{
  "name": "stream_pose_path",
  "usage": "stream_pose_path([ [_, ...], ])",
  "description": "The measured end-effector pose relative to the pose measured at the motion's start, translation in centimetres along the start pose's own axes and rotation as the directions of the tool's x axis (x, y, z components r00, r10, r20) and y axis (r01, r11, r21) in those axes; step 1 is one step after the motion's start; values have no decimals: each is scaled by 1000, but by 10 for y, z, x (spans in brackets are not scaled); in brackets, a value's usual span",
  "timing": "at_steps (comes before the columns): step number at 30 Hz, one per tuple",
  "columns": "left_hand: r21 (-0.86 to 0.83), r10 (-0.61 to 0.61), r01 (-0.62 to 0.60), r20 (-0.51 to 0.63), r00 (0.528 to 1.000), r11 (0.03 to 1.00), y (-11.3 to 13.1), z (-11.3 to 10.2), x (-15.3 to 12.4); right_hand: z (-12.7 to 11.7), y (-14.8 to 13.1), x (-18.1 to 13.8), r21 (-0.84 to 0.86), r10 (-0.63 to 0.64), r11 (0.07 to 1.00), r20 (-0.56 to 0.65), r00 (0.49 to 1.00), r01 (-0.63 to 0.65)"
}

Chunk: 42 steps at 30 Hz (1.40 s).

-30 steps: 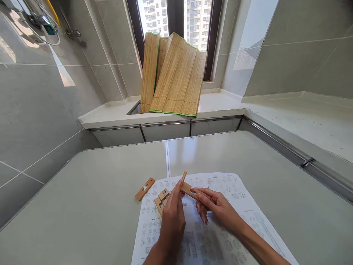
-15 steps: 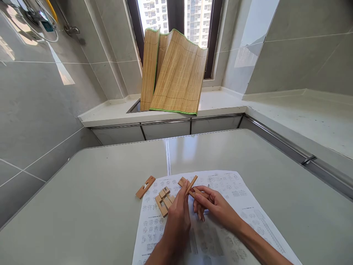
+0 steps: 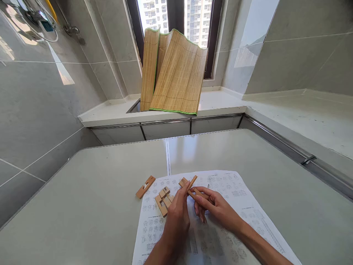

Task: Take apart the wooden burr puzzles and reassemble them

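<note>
Above a printed sheet (image 3: 228,224), my left hand (image 3: 178,213) is closed on a thin wooden puzzle piece (image 3: 192,182) that slants up to the right. My right hand (image 3: 217,206) pinches another wooden puzzle piece (image 3: 198,192), crossing the first one. The two pieces meet between my fingers; whether they interlock I cannot tell. Just left of my left hand lie several joined wooden blocks (image 3: 162,206), one marked 3. Farther left, a flat notched wooden piece (image 3: 145,187) rests partly at the sheet's edge.
The sheet lies on a pale table (image 3: 91,198) with a seam down its middle. Beyond the table's far edge runs a metal rail (image 3: 165,122) under a white ledge (image 3: 110,114). A folded bamboo mat (image 3: 179,73) leans against the window.
Both hands hold nearly the same place. The pieces between them have shifted very slightly, and the fingers of my right hand have moved a little.
</note>
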<state>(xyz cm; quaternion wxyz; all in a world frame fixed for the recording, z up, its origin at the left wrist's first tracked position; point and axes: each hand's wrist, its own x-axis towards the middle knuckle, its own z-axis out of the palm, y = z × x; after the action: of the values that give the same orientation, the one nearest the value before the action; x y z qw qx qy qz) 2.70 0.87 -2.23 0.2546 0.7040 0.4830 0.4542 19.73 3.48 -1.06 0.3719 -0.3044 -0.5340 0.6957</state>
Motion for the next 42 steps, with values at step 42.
stream_pose_path([
  [42,-869,-421,331,161,892,369,20,-52,32,6,-4,44,-432,-187,897,-171,967,97],
])
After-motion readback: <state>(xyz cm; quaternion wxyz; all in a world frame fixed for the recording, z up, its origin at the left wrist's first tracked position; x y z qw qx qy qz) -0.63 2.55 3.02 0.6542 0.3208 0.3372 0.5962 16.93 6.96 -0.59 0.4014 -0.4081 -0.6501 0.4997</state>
